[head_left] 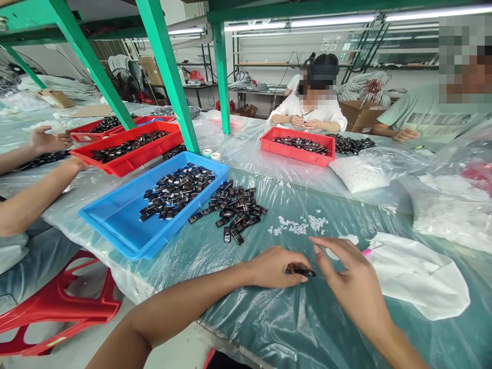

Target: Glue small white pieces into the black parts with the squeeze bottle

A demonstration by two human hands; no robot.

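Note:
My left hand (277, 267) is closed around a small black plastic part (300, 271), which pokes out past the fingertips just above the plastic-covered table. To its right is my right hand (351, 279), thumb and index finger stretched forward with their tips pinched close together. Anything between those tips is too small to make out. Just beyond the fingers lie tiny white pieces (298, 225), scattered on the sheet. A loose pile of similar black parts (240, 207) rests farther left, against a blue tray (154, 248) holding many more.
A white cloth or bag (423, 279) lies right of my right hand, with clear bags of white pieces (359, 174) behind. Red trays (295, 149) of black parts stand farther back. Green posts (169, 72) rise from the table. Co-workers sit across and at left, near a red stool (65, 302).

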